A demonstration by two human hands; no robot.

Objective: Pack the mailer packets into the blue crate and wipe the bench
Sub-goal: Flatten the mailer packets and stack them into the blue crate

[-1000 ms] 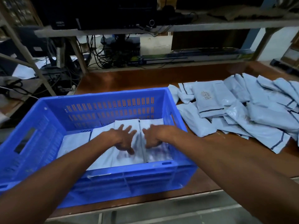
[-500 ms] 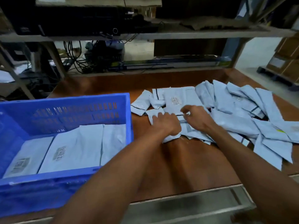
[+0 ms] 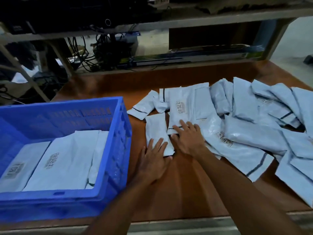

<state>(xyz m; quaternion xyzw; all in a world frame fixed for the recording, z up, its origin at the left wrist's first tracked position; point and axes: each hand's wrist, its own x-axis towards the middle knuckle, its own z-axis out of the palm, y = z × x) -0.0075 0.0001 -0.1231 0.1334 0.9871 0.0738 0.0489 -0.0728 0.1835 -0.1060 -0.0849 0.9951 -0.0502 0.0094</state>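
Reddish-brown wooden bench [image 3: 177, 189], cluttered shelving behind. Pale grey plastic mailer packets [image 3: 250, 133] heaped right of the blue slatted plastic crate [image 3: 118, 150], which holds a few. Left hand [image 3: 155, 160] and right hand [image 3: 188, 138] lie flat, fingers spread, on two packets, nothing clamped. Best: square several together, lift flat.

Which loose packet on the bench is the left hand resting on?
The small plain packet nearest the blue crate, under the left hand. The right hand presses the neighbouring barcode-labelled packet.
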